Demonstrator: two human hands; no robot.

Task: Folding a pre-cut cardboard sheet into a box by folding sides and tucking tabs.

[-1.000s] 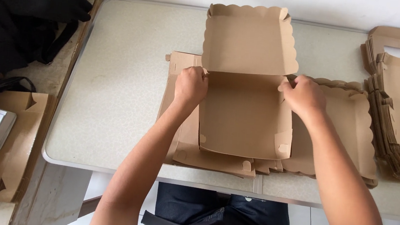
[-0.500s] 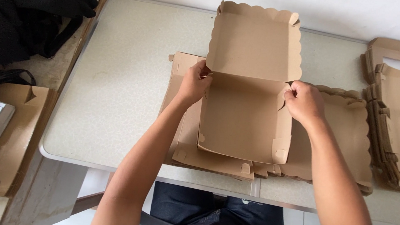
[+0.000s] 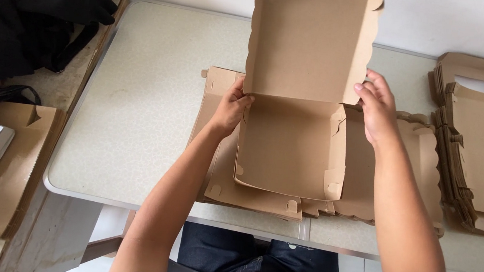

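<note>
My left hand (image 3: pixel 230 106) pinches the cardboard box (image 3: pixel 291 146) at 9 o'clock; my right hand (image 3: pixel 378 107) pinches at 3. Lid (image 3: pixel 307 42) stands upright (flat blanks (image 3: pixel 368 178) stacked beneath).

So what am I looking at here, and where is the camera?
No machine here: a person's two bare hands, filmed by a camera worn on their head, looking down. The left hand and right hand grip the back corners of a brown cardboard box with a scalloped hinged lid, the lid raised upright. It sits on a pile of flat brown cardboard blanks on a pale speckled table. A stack of folded brown boxes lies to the right, and a black bag to the left.
</note>
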